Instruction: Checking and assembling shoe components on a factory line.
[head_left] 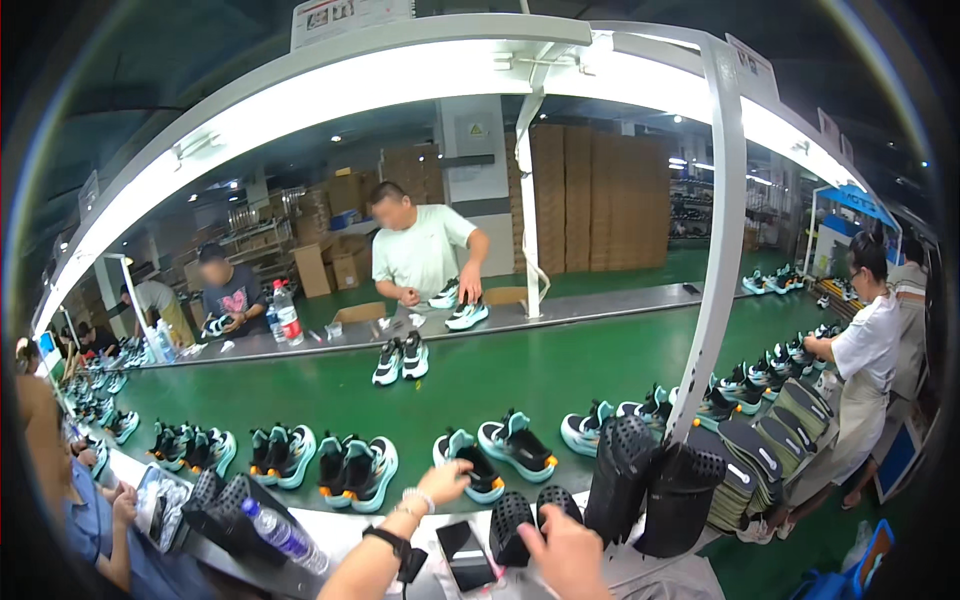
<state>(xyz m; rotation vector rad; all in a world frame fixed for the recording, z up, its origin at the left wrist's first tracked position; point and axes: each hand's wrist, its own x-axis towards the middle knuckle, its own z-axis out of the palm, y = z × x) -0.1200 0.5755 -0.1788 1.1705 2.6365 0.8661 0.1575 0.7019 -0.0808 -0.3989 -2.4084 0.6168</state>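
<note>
My left hand (443, 484) reaches over the near edge of the green conveyor belt, its fingers apart at the side of a black and mint sneaker (484, 470). Whether the fingertips touch the shoe is hard to tell. Another such sneaker (518, 446) sits just right of it. Low in the view, my right hand (566, 550) has its thumb spread from its fingers, which lie over the lower part of a black perforated insole (556, 498). A second black insole (511, 530) stands to its left. A phone (465, 556) lies between my forearms.
More sneakers (357, 472) line the near side of the belt (600, 350). Tall black insole stacks (622, 475) stand by a white post (712, 230) at right. A water bottle (284, 535) lies at left. Across the belt, a person (425, 245) handles shoes; co-workers stand at both sides.
</note>
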